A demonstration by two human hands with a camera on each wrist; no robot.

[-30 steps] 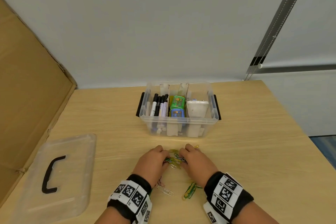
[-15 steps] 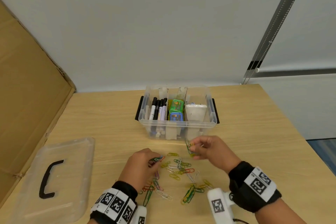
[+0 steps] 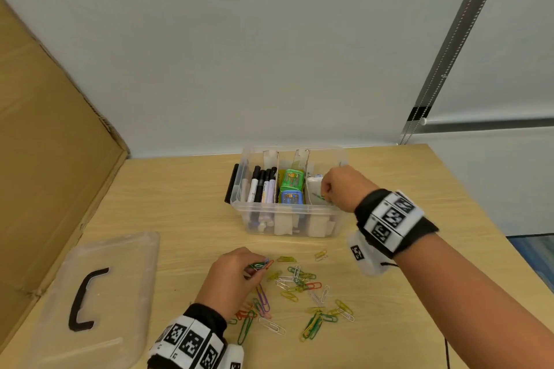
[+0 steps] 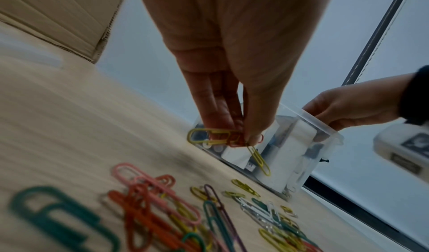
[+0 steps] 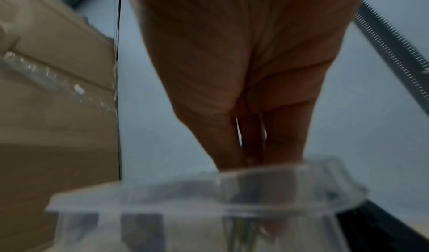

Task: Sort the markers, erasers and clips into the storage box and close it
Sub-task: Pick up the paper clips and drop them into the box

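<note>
My right hand (image 3: pixel 340 187) hangs over the right compartment of the clear plastic storage box (image 3: pixel 287 220), its fingers (image 3: pixel 326 189) curled and pinching a few green and yellow clips just above the white container lying there. My left hand (image 3: pixel 232 274) sits low over the pale wooden surface (image 3: pixel 180 198), thumb and fingers (image 4: pixel 218 112) pressed together on a small bunch of yellow and red paper clips (image 4: pixel 223 139), one yellow clip dangling loose beneath.

The black-capped markers (image 3: pixel 263 184) fill the left compartment and the green and blue erasers (image 3: pixel 290 187) the middle one, so I judge only the clips remain. Most lie scattered as a colourful heap of wire paper clips (image 3: pixel 299 293) on the surface in front of the box.

To do this step well, I should let the right hand's clips go low inside the compartment, so none bounce over the wall into the erasers. The dangling clip in my left hand looks likely to drop during the carry, so I would tighten that pinch first. Sweeping the heap together before each grab should save trips. The clear lid with its black handle (image 3: pixel 87 299) waits at the left.
</note>
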